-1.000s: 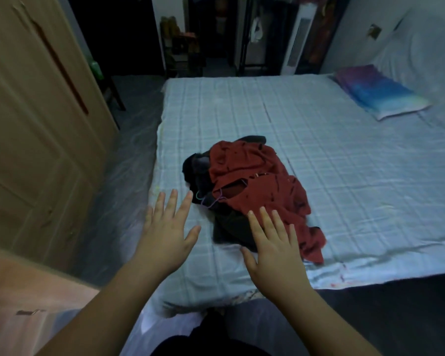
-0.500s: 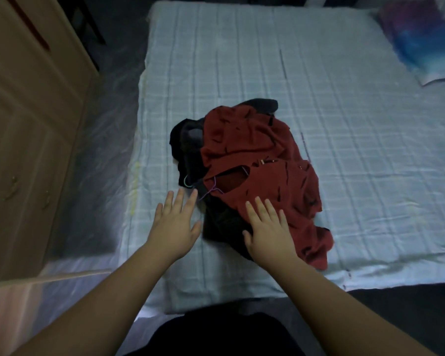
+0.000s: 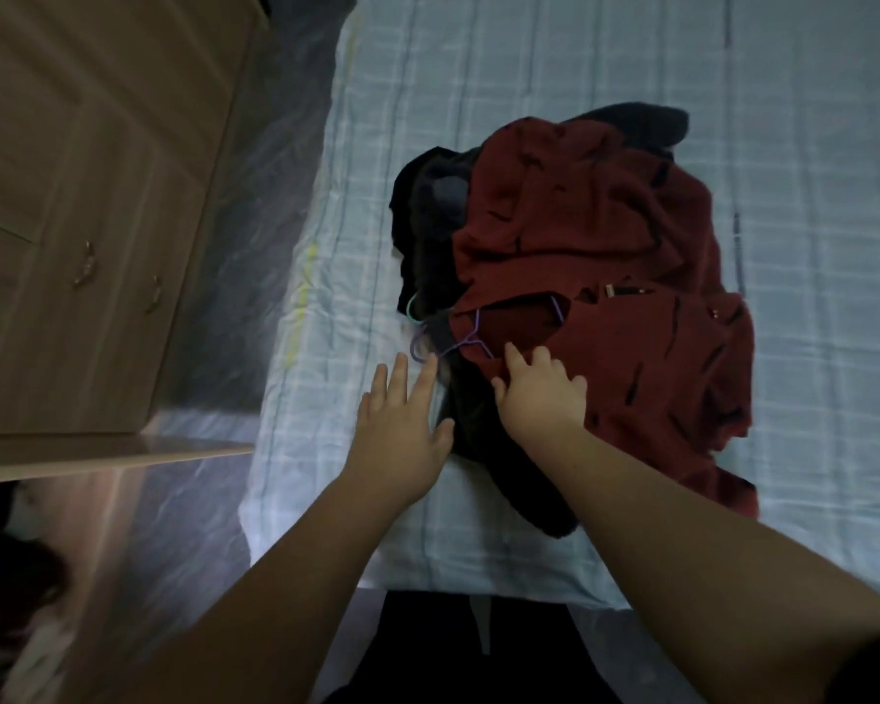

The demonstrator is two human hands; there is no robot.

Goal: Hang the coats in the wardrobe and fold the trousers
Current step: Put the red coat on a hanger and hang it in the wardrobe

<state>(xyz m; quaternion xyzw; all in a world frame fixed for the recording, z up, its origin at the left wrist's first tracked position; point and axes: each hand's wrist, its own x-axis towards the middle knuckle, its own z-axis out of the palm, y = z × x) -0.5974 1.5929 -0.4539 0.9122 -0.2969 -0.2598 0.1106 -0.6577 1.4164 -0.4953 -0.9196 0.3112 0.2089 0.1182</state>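
Note:
A dark red coat [image 3: 605, 276] lies crumpled on top of a black garment [image 3: 433, 215] near the bed's left edge. A thin purple hanger [image 3: 453, 343] pokes out of the red coat's neck, with a green hanger hook [image 3: 411, 311] beside it. My right hand [image 3: 539, 393] rests on the red coat's near edge just right of the purple hanger, fingers curled onto the cloth. My left hand [image 3: 402, 424] lies flat and spread on the sheet, fingertips just short of the hanger and the black cloth. Whether the black garment is trousers or a coat is unclear.
The pile sits on a bed [image 3: 809, 144] with a pale checked sheet. A wooden wardrobe [image 3: 82, 205] with small metal handles stands to the left, one door [image 3: 97, 452] swung open toward me. A floor strip under shiny plastic [image 3: 255, 195] separates wardrobe and bed.
I have leaned in, so the pile looks larger. Both hands moved forward; my right hand now lies on the red coat near the hanger and my left hand's fingertips reach the pile's edge.

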